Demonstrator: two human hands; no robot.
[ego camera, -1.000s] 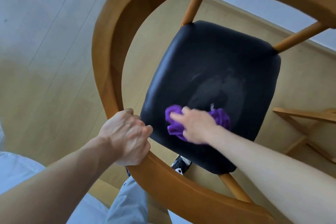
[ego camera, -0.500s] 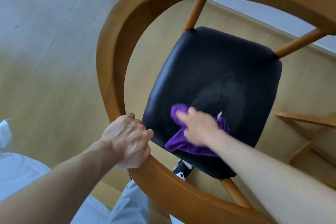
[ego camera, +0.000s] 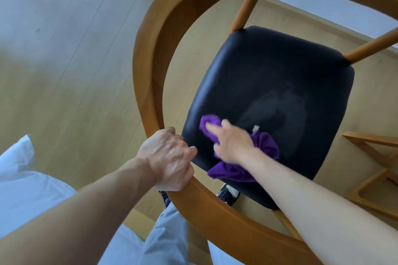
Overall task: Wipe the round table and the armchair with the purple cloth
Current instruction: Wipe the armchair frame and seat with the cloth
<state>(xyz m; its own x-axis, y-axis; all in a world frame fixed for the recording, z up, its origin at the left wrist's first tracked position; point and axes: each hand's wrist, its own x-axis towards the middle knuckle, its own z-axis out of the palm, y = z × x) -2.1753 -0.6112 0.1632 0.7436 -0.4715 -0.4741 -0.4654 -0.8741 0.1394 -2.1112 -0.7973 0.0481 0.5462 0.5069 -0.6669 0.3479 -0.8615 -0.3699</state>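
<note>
Purple cloth (ego camera: 241, 170) bunched on armchair's black seat (ego camera: 280, 84), near edge; right hand (ego camera: 231, 143) presses it, fingers look straight but blurred. Left hand (ego camera: 169, 160) grips the wooden armrail (ego camera: 148, 79).

no readable txt, no labels, brands, nos. or signs

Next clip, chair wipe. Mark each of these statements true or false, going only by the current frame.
1. The left hand grips the wooden frame of the armchair. True.
2. The purple cloth lies on the floor. False: it is on the black seat, under the right hand.
3. The right hand presses the cloth near the seat's edge closest to the person. True.
4. The seat is red. False: it is black.
5. Both hands hold the cloth. False: only the right hand touches it.
</note>
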